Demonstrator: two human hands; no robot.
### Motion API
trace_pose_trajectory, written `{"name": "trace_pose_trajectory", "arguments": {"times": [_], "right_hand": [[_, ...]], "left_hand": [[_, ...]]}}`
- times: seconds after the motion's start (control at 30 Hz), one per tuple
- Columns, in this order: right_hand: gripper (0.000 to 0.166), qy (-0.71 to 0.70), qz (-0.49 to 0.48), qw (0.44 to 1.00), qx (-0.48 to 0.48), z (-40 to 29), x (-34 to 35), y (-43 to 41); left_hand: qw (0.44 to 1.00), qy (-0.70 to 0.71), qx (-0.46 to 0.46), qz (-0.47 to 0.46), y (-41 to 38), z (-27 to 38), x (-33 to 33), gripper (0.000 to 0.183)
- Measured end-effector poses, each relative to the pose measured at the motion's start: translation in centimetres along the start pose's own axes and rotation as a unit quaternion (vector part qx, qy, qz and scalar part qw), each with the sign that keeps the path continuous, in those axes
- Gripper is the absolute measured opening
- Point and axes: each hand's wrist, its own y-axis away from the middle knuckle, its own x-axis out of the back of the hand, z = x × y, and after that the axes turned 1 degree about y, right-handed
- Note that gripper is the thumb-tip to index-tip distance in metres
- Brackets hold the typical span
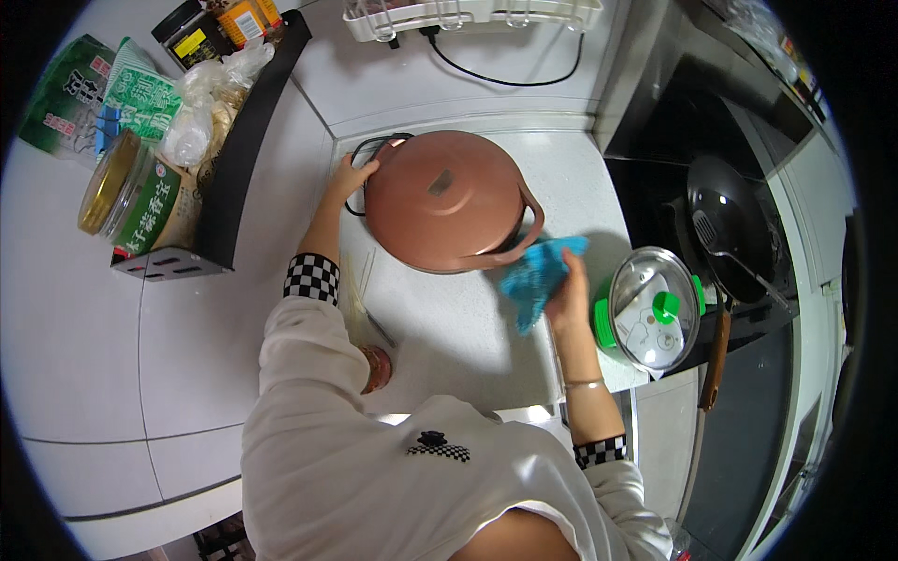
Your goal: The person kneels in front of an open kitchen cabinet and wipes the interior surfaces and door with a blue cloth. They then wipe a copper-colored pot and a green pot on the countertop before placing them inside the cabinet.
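Observation:
A round reddish-brown electric griddle (414,210) with a closed lid and a loop handle stands on the white countertop before me, tilted or turned slightly. My left hand (349,179) grips its left edge, thumb on top, beside a black power cord (356,205). The fingers underneath are hidden. My right hand (572,294) holds a crumpled blue cloth (537,280) just below the loop handle. The cloth is blurred, and I cannot tell whether it touches the griddle.
Right of my right hand stands a glass-lidded pot (649,343) with green handles. Beyond it, a black wok (733,231) holds a slotted spatula (708,228). A red-topped jar (377,368) sits near my left sleeve. Jars and bags fill a black wall shelf (242,151).

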Motion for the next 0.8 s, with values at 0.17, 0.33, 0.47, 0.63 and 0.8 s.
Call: {"name": "trace_pose_trajectory", "arguments": {"times": [0.17,0.33,0.47,0.63,0.8], "right_hand": [[0.037,0.242,-0.029,0.935,0.257,-1.4,-4.5,-0.8],[0.052,0.827,-0.184,0.416,0.331,1.0,-8.5,-6.9],[0.062,0.867,-0.181,0.354,0.299,3.3,-7.5,-7.7],[0.065,0.878,-0.228,0.315,0.279,3.1,-7.0,-3.3],[0.071,0.872,-0.175,0.397,0.226,1.4,-9.9,-11.5]], "left_hand": [[0.988,-0.117,-0.073,0.072,-0.1,-1.2,-1.0,0.062],[0.961,-0.208,-0.130,0.131,0.6,0.6,-2.7,0.030],[0.962,-0.211,-0.123,0.122,1.2,0.5,-2.6,0.028],[0.963,-0.201,-0.153,0.095,3.1,1.2,-3.3,0.023],[0.963,-0.174,-0.182,0.092,2.6,0.9,-3.7,0.019]]}}
